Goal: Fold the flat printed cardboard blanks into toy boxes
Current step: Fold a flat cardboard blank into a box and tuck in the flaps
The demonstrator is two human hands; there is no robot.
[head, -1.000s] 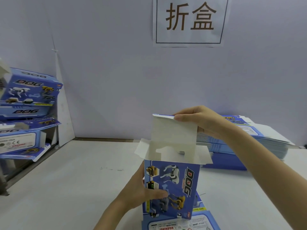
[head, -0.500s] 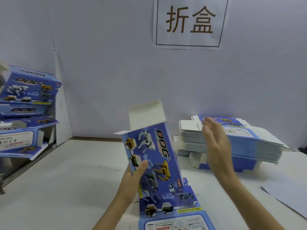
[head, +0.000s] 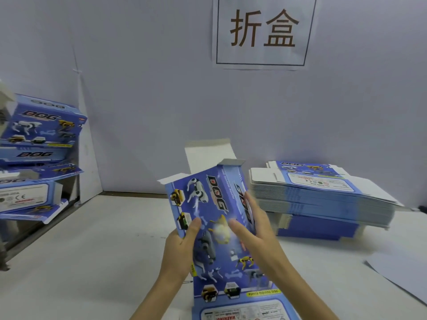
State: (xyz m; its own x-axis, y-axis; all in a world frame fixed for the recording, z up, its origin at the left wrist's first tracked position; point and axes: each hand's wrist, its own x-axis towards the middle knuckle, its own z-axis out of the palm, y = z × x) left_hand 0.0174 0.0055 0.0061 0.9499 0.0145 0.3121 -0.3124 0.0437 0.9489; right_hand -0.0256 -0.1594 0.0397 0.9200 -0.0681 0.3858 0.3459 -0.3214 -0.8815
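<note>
A blue printed toy box [head: 208, 204] with robot dogs and "DOG" on it stands tilted above the table, its white top flaps open. My left hand [head: 180, 245] grips its lower left edge, thumb on the front face. My right hand [head: 251, 229] holds the right side, thumb on the front and fingers along the side panel. A flat blank [head: 233, 299] lies on the table under the box, partly covered by my arms. A stack of flat blanks [head: 321, 195] sits at the right.
Folded boxes [head: 39, 139] are piled on a rack at the left. A white sign with two characters [head: 263, 31] hangs on the back wall. A grey sheet [head: 402, 273] lies at the table's right edge.
My right hand let go of the top flap, swung away, then came back onto the box's right side. The box tilted left and rose while my left hand kept hold.
</note>
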